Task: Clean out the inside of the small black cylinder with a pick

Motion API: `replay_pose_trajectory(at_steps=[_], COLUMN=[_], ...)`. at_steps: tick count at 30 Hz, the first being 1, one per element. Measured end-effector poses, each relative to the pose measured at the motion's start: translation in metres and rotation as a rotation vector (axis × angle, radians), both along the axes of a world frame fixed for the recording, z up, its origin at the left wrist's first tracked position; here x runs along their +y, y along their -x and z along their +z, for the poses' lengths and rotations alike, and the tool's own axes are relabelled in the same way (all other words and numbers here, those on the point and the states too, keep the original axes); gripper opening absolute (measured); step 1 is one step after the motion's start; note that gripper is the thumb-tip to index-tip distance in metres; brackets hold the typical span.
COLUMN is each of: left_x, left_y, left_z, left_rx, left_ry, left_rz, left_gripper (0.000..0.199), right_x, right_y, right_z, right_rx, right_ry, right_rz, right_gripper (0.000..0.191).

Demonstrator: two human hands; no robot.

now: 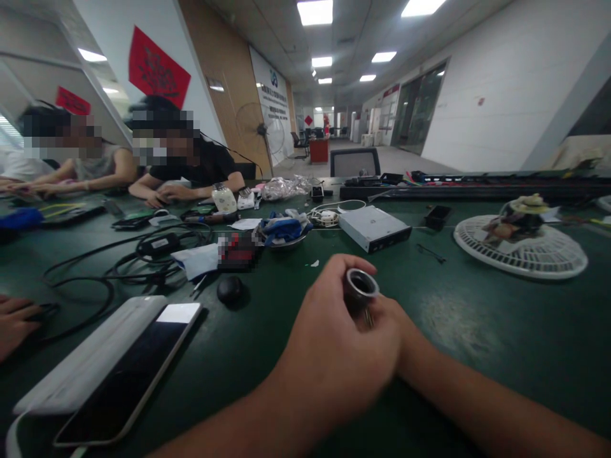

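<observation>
My left hand [329, 343] is closed around a small dark cylinder with a silver rim [361, 284], its hollow round end facing up towards me. A thin brassy bit [367, 318] shows just below the rim, too small to name. My right hand [389, 312] comes in from the right behind the left one and meets the cylinder's lower side. Most of its fingers are hidden, so its grip cannot be made out. Both hands are above the dark green table [458, 381].
On the left lie a phone [138, 375], a white slab [95, 350], a black mouse [230, 290] and coiled black cables [160, 245]. Beyond are a disc drive [375, 228] and a white fan grille [520, 251]. Another person's hand [16, 324] rests at the left edge; co-workers sit opposite.
</observation>
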State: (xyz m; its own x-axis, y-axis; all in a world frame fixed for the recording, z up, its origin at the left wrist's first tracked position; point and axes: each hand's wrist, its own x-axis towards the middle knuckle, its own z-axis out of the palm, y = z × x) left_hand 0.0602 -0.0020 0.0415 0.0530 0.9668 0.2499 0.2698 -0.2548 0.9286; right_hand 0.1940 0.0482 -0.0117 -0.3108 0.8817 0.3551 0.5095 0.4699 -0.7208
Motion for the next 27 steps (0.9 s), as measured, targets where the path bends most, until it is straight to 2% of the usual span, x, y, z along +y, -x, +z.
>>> replay_pose_trajectory(at_steps=[1, 2, 3, 4, 7, 9, 12, 15, 21, 27], left_x=[0.02, 0.036, 0.05, 0.06, 0.075, 0.076, 0.073, 0.072, 0.073, 0.071], left_y=[0.006, 0.013, 0.021, 0.029, 0.046, 0.048, 0.045, 0.042, 0.042, 0.042], left_z=[0.005, 0.003, -0.005, -0.016, -0.048, -0.055, -0.052, -0.048, -0.048, -0.044], left_rx=[0.068, 0.148, 0.24, 0.334, 0.486, 0.505, 0.551, 0.595, 0.621, 0.579], left_ry=[-0.083, -0.167, -0.23, -0.275, -0.297, -0.302, -0.338, -0.347, -0.383, -0.412], left_rz=[0.108, 0.211, 0.287, 0.304, 0.191, 0.127, 0.007, -0.043, -0.139, -0.209], left_gripper=[0.042, 0.046, 0.048, 0.047, 0.046, 0.044, 0.043, 0.046, 0.046, 0.047], right_x=[0.0, -0.001, -0.001, -0.001, -0.001, 0.001, 0.006, 0.012, 0.012, 0.014], right_y=[0.0, -0.001, -0.001, -0.001, -0.002, -0.003, -0.004, -0.006, -0.007, -0.006], right_z=[0.001, 0.003, 0.004, 0.006, 0.009, 0.008, 0.002, -0.004, -0.003, -0.006], right_rx=[-0.007, -0.017, -0.024, -0.019, 0.083, 0.205, 0.415, 0.547, 0.54, 0.552], right_ry=[0.003, 0.017, 0.04, 0.061, 0.083, 0.084, 0.107, 0.129, 0.146, 0.175], right_rz=[0.031, 0.063, 0.088, 0.094, 0.046, -0.012, -0.069, -0.066, -0.043, -0.092], right_gripper=[0.021, 0.02, 0.021, 0.022, 0.027, 0.029, 0.03, 0.032, 0.031, 0.036])
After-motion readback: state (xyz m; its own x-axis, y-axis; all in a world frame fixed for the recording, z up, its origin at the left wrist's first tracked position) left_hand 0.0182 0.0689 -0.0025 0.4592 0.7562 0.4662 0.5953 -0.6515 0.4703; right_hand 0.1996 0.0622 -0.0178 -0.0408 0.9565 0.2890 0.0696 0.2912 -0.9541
